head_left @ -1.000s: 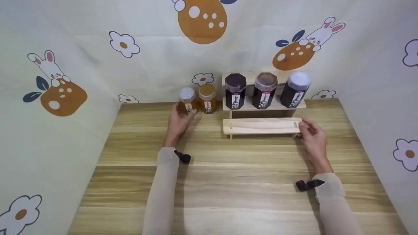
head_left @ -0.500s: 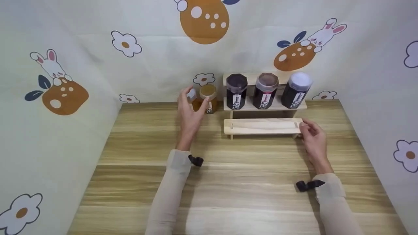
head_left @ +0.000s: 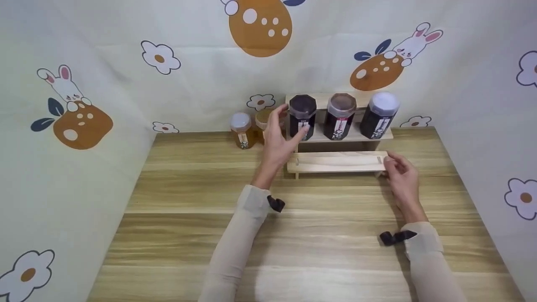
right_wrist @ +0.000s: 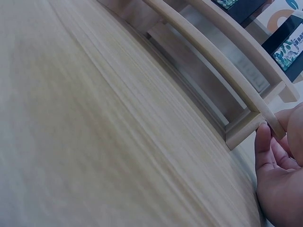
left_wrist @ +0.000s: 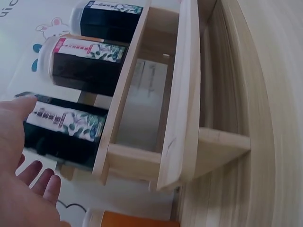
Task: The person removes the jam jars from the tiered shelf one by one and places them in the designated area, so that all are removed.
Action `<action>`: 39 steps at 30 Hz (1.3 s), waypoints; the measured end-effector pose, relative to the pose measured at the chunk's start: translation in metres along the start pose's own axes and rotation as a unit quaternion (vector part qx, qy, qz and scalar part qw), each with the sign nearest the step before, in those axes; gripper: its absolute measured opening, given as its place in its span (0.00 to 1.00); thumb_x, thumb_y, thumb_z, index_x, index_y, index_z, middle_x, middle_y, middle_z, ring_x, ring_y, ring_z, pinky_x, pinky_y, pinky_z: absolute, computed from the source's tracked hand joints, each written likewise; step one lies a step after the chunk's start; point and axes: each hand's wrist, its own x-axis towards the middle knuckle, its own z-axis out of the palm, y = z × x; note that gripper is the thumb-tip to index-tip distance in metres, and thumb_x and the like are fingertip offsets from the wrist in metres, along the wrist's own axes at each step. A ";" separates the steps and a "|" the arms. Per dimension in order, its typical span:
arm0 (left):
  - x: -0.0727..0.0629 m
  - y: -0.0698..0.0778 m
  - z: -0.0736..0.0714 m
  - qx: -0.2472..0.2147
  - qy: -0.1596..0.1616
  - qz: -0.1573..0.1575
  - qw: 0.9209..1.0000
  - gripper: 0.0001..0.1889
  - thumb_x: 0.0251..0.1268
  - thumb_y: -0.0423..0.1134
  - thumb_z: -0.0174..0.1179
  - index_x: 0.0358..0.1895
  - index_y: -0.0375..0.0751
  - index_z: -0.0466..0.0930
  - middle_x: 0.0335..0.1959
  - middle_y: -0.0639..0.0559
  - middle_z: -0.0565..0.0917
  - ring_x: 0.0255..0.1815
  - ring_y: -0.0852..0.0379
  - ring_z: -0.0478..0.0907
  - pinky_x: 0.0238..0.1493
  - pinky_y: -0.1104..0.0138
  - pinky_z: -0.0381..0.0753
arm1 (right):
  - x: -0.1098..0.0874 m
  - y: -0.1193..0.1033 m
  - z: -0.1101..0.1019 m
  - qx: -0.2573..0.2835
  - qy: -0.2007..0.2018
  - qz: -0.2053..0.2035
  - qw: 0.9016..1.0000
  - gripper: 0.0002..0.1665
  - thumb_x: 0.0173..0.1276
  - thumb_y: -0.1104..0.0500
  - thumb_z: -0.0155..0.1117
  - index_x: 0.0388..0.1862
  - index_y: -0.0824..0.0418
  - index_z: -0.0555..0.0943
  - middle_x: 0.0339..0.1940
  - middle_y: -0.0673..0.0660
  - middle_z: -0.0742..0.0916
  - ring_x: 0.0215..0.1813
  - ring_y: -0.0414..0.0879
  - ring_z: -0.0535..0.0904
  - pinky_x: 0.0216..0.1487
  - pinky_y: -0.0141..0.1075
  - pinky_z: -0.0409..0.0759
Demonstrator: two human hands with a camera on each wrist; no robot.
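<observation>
A cream fabric backdrop [head_left: 201,88] printed with rabbits, orange fruit and white flowers is surrounding a wood-grained tabletop [head_left: 168,239]. Near the back, a pale, stepped wooden rack [head_left: 337,162] is standing. The person's right hand [head_left: 403,178] is pinching the right end of its low front shelf. The left hand [head_left: 277,143] is framing a dark octagonal jar with a black top [head_left: 301,112], leftmost on the shelf behind, thumb and fingers wide apart (whether they are touching it, I cannot tell). Rightward, a dark brown-topped octagonal jar [head_left: 340,118] and a dark white-topped octagonal jar [head_left: 379,116] are sharing that shelf. Left of the rack, a small white-lidded amber jar [head_left: 242,131] and a small yellow-lidded amber jar [head_left: 263,119] are standing on the tabletop, the left hand partly hiding the second.
</observation>
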 end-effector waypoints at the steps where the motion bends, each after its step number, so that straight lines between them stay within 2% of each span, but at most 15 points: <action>1: 0.000 0.000 0.004 0.003 -0.005 -0.006 1.000 0.45 0.64 0.53 0.78 0.80 0.47 0.65 0.74 0.47 0.77 0.70 0.52 0.77 0.75 0.53 0.79 | 0.000 0.000 0.000 0.005 0.000 0.000 1.000 0.27 0.79 0.57 0.70 0.72 0.66 0.81 0.41 0.45 0.90 0.36 0.35 0.86 0.35 0.25 0.87; 5: 0.000 0.001 0.014 0.034 -0.011 -0.031 0.999 0.50 0.62 0.52 0.80 0.82 0.46 0.61 0.76 0.48 0.75 0.75 0.52 0.75 0.80 0.54 0.74 | -0.001 -0.001 0.002 0.009 -0.003 -0.007 1.000 0.26 0.79 0.59 0.69 0.71 0.67 0.81 0.40 0.46 0.90 0.35 0.36 0.86 0.35 0.25 0.87; 9: -0.002 0.004 0.019 0.061 0.001 -0.046 0.997 0.48 0.63 0.49 0.79 0.82 0.43 0.62 0.76 0.45 0.75 0.77 0.50 0.74 0.82 0.56 0.72 | -0.002 -0.003 0.004 0.005 -0.004 -0.014 1.000 0.25 0.79 0.59 0.68 0.71 0.69 0.81 0.40 0.46 0.90 0.36 0.35 0.86 0.37 0.25 0.88; 19: -0.009 0.006 0.020 0.061 0.017 -0.065 0.996 0.47 0.62 0.47 0.79 0.81 0.44 0.64 0.74 0.46 0.76 0.73 0.50 0.76 0.79 0.57 0.75 | -0.001 0.000 0.003 0.044 -0.007 -0.010 0.999 0.25 0.79 0.62 0.67 0.71 0.71 0.80 0.39 0.48 0.91 0.34 0.37 0.87 0.37 0.27 0.89; 22: -0.013 0.006 0.018 0.053 0.021 -0.068 0.996 0.47 0.59 0.47 0.80 0.80 0.45 0.65 0.74 0.47 0.76 0.73 0.50 0.75 0.78 0.55 0.75 | -0.001 0.001 0.001 0.039 -0.007 -0.012 0.999 0.26 0.79 0.61 0.68 0.71 0.71 0.79 0.40 0.48 0.91 0.33 0.37 0.88 0.37 0.27 0.90; 26: -0.019 0.006 0.017 0.031 0.032 -0.050 0.998 0.47 0.57 0.46 0.80 0.80 0.44 0.68 0.71 0.46 0.77 0.70 0.49 0.77 0.76 0.55 0.79 | 0.000 0.002 0.000 0.029 -0.004 -0.015 0.999 0.27 0.79 0.60 0.68 0.72 0.70 0.79 0.40 0.48 0.90 0.33 0.37 0.88 0.36 0.26 0.89; 32: -0.030 0.003 0.013 -0.027 0.053 -0.021 0.998 0.47 0.58 0.43 0.82 0.81 0.40 0.69 0.67 0.44 0.78 0.68 0.48 0.81 0.72 0.63 0.83 | 0.000 0.002 0.000 0.039 -0.006 -0.009 0.999 0.26 0.79 0.60 0.69 0.71 0.70 0.80 0.40 0.49 0.90 0.33 0.38 0.87 0.37 0.27 0.89; 36: -0.033 0.001 0.007 -0.063 0.063 -0.019 0.996 0.48 0.57 0.39 0.83 0.81 0.38 0.68 0.67 0.41 0.76 0.69 0.47 0.81 0.73 0.66 0.82 | 0.000 0.002 0.001 0.030 -0.004 -0.012 0.999 0.26 0.79 0.59 0.69 0.70 0.69 0.81 0.40 0.49 0.89 0.35 0.37 0.87 0.38 0.26 0.89; 39: -0.034 -0.001 0.000 -0.070 0.071 -0.027 0.995 0.48 0.57 0.38 0.83 0.81 0.38 0.68 0.66 0.41 0.76 0.68 0.46 0.82 0.72 0.64 0.83 | -0.001 0.001 0.001 0.025 -0.001 -0.013 1.000 0.26 0.78 0.58 0.70 0.70 0.69 0.81 0.41 0.49 0.88 0.37 0.36 0.86 0.39 0.25 0.89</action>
